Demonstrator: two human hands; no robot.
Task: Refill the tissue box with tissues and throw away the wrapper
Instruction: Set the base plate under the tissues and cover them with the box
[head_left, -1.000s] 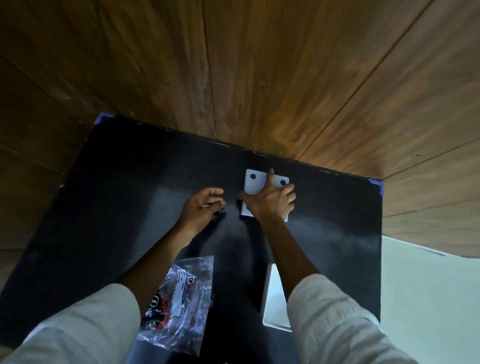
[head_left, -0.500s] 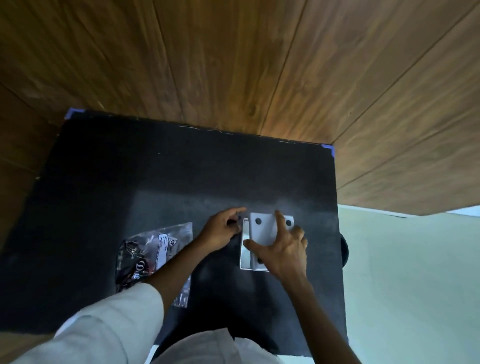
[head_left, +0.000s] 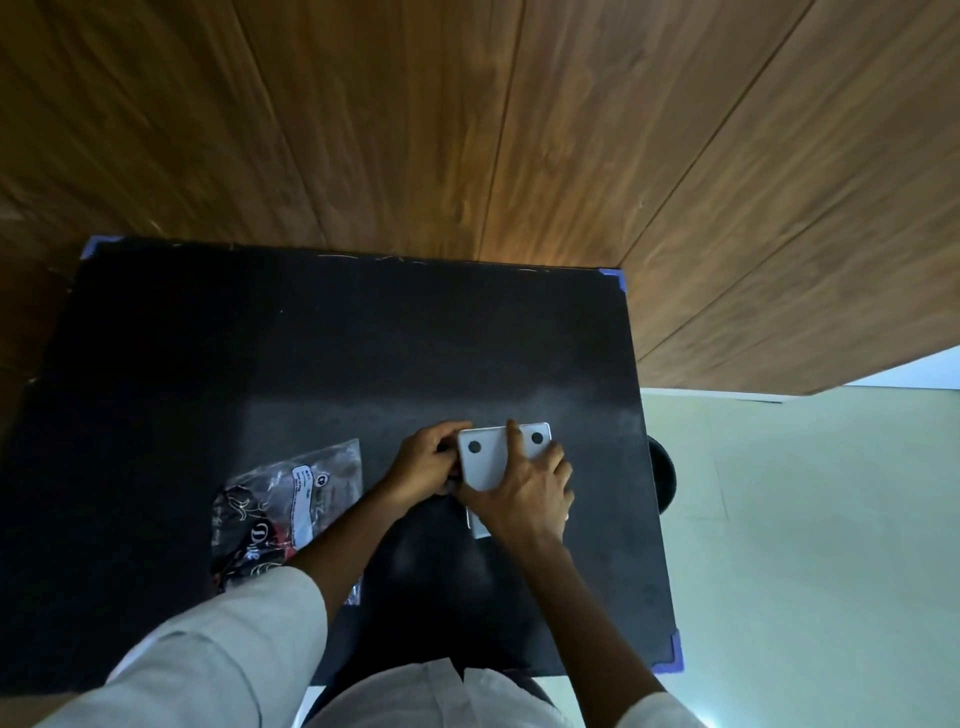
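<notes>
**Both hands on the white box at the right of a black table**

Brown wood panelling (head_left: 467, 130) fills the upper part of the view, its boards running at slants toward the table. To the right lies a pale green floor (head_left: 831, 519).

A black table (head_left: 311, 364) takes up the middle, matt and dusty-looking, with blue tape at its corners (head_left: 621, 278). A dark round object (head_left: 662, 475) shows just past its right edge.

Light-coloured sleeves (head_left: 218, 660) enter from below.

A crumpled clear plastic wrapper (head_left: 280, 504) with dark print and a white label lies on the left half of the table, partly under the left forearm.

The white tissue box (head_left: 483, 462), with two dark round spots on its upper face, sits right of centre. The right hand (head_left: 524, 493) is spread flat over it, fingers pressing down. The left hand (head_left: 423, 465) is curled against the box's left edge, fingertips pinching there.
</notes>
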